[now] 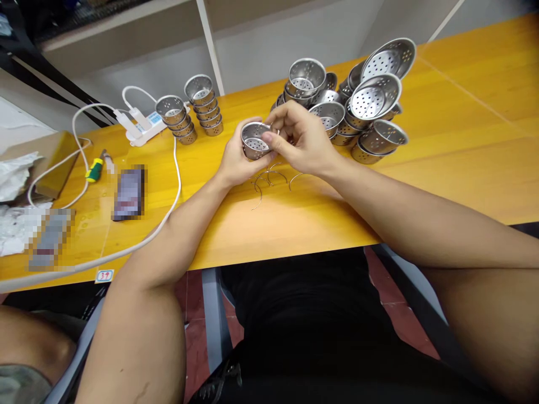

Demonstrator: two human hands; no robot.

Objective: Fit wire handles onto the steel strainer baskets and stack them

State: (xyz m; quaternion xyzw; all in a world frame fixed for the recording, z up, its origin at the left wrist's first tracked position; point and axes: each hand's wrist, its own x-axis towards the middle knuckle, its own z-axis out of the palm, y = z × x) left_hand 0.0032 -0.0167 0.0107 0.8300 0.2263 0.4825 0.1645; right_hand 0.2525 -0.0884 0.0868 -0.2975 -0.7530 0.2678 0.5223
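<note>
My left hand [236, 154] is closed round a small perforated metal strainer cup [255, 139], held tilted above the table with its mouth up. At the cup's right rim, my right hand [301, 134] is closed in a pinch, its thumb tip over the edge. What lies between those fingers is too small to make out; a thin bright bit shows there. Below both hands, several thin curved wires [269, 178] lie on the yellow table [269, 230].
Behind my right hand stand piled strainer cups [374, 101]. Two cup stacks [204, 104] are at the back left, beside a white power strip [145, 129] with cables. A green-yellow screwdriver handle [95, 170] and a blurred phone-like object [128, 193] lie left. Another person's knee [37, 342] shows lower left.
</note>
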